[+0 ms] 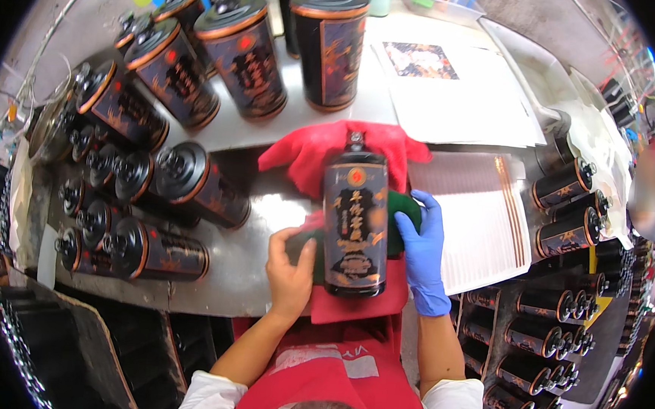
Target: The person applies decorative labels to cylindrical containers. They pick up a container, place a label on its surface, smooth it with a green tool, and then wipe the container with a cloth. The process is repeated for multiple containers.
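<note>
A dark, decorated bottle [354, 225] with a gold-trimmed label lies face up in front of me, its neck pointing away. Beneath it are a dark green pad [400, 223] and red cloth [301, 149]. My bare left hand [290, 270] is beside the bottle's left side, thumb and fingers apart, with a small gap to the glass. On the other side my right hand [424, 249], in a blue glove, rests its spread fingers at the pad's right edge. Neither hand is closed round the bottle. The undersides of the fingers are partly hidden.
Several similar bottles [192, 187] stand at the left of the metal table [253, 290], more at the back [327, 49]. White sheets [464, 100] and a striped paper stack [470, 222] lie right. Racked bottles [535, 337] fill the lower right; a clear plastic tub [442, 3] is behind.
</note>
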